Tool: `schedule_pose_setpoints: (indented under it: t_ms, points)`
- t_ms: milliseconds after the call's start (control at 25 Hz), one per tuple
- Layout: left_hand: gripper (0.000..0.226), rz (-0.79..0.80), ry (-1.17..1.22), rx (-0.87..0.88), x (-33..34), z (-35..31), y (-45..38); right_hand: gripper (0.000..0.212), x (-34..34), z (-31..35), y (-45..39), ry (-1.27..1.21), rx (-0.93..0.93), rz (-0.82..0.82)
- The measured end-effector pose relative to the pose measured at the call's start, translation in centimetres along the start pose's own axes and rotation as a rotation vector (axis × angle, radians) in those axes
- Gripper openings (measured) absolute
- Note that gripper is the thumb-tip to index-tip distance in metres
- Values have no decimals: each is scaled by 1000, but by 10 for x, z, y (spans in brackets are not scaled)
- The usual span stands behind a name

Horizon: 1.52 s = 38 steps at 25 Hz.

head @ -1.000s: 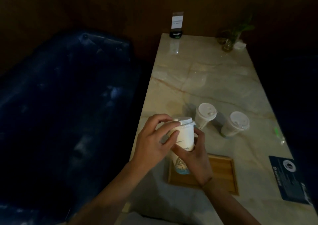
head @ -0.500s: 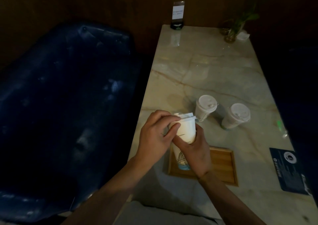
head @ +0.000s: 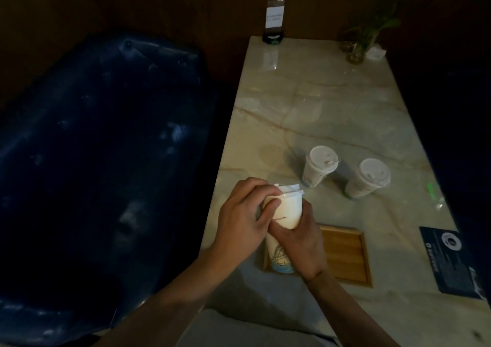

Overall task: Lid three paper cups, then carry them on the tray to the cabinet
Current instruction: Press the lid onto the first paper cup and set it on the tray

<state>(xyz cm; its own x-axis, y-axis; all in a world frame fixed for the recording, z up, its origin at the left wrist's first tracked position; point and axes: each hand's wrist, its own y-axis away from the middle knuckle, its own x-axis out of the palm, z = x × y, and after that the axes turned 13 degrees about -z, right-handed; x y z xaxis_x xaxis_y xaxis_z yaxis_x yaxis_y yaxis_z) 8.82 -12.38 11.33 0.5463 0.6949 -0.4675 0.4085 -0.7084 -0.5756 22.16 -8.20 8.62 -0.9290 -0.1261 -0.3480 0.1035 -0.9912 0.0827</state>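
Note:
A white paper cup [head: 289, 211] with a blue drawing near its base stands at the left end of the wooden tray [head: 345, 256]. My right hand [head: 300, 243] grips its body from the near side. My left hand [head: 244, 219] curls over the rim and pinches the white lid [head: 288, 189], which sits tilted on the cup's top. Two more cups stand on the table behind the tray, each with a lid on: one [head: 317, 167] in the middle and one [head: 368, 178] to its right.
The marble table [head: 318, 102] runs away from me. At its far end stand a card holder [head: 274, 22] and a small plant in a glass [head: 357, 46]. A dark card [head: 449, 261] lies at the right edge. A dark blue seat [head: 93, 160] fills the left.
The camera view shifted a little. My left hand's fingers have moved along the rim of the held cup and the lid now sits more tilted. The cup stays at the tray's left end.

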Motion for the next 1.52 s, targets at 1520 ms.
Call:
schedule_pose_setpoints:
  t_ms: [1520]
  points:
    - [17,-38,176,65,-13,-7,-42,79,-12,33,-21,-340,17,15]
